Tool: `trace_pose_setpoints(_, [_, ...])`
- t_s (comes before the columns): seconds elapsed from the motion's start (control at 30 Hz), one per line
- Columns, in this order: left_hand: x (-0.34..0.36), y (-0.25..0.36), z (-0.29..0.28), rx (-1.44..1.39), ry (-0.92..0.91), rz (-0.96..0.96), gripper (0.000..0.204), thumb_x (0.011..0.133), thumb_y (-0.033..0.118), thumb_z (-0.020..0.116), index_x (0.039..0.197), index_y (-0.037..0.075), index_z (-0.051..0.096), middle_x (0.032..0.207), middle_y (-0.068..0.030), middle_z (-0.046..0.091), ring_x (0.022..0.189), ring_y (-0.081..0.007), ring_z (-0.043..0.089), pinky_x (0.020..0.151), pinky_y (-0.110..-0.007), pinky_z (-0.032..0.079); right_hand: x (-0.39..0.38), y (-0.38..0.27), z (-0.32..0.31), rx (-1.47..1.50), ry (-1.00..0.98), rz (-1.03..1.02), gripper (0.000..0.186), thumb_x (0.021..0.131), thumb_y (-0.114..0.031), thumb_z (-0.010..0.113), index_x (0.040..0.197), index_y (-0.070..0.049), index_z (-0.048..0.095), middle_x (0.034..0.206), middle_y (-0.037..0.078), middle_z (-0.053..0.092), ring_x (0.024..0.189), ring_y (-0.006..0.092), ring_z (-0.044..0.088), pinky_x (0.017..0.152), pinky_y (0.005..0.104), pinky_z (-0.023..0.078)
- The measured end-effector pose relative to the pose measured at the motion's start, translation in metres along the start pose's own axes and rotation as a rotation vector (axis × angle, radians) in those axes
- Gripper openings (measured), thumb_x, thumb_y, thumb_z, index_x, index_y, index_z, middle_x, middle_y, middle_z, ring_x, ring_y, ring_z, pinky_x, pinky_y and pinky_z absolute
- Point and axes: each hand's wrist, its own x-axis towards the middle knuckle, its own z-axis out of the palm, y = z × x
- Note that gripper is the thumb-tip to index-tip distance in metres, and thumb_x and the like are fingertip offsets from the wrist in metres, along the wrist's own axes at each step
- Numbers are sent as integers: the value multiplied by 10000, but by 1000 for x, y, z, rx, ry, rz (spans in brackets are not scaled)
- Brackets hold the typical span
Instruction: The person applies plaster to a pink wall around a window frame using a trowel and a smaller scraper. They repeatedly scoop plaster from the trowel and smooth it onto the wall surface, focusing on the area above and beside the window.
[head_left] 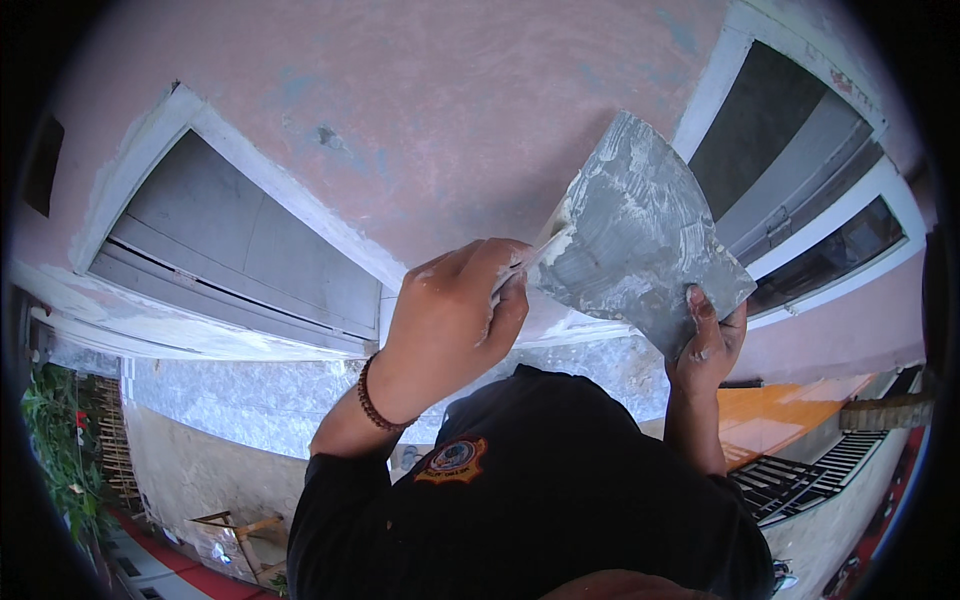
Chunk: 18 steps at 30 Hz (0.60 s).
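My right hand [708,345] grips a grey, roughly four-cornered board [640,220] by its near right corner, thumb on top. White smears of filler streak the board's face. My left hand [465,300] is closed around a thin putty knife [550,247], whose blade meets the board's left edge with whitish paste on it. Most of the knife's handle is hidden in my fingers. White residue coats the fingers of both hands, and a beaded bracelet [370,400] circles my left wrist.
A pink patchy wall [450,110] rises ahead. It has a white-framed door [240,240] on the left and a white-framed window [780,140] on the right. Below are a bluish tiled floor strip [230,395], an orange panel [780,420], a black railing [800,485] and a wooden stool-like frame [240,540].
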Motion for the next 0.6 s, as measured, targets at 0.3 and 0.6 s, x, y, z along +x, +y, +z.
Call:
trace_pose_setpoints(0.3, [2, 0, 25, 51, -78, 35, 224, 811, -13, 642, 1032, 16, 640, 856, -174, 690, 751, -359, 691, 667, -399, 555, -2, 3, 1, -19, 27, 7, 404, 898, -85, 690, 1264, 21, 554, 1144, 113, 650, 1031, 210, 631, 948, 339, 474])
trace_pose_setpoints(0.6, [7, -18, 47, -506, -217, -288, 129, 881, 29, 654, 994, -25, 685, 899, -99, 726, 797, -175, 704, 718, -288, 545, -6, 3, 2, -14, 104, 47, 390, 887, -32, 675, 1255, 25, 559, 1129, 99, 645, 1031, 178, 607, 946, 328, 456])
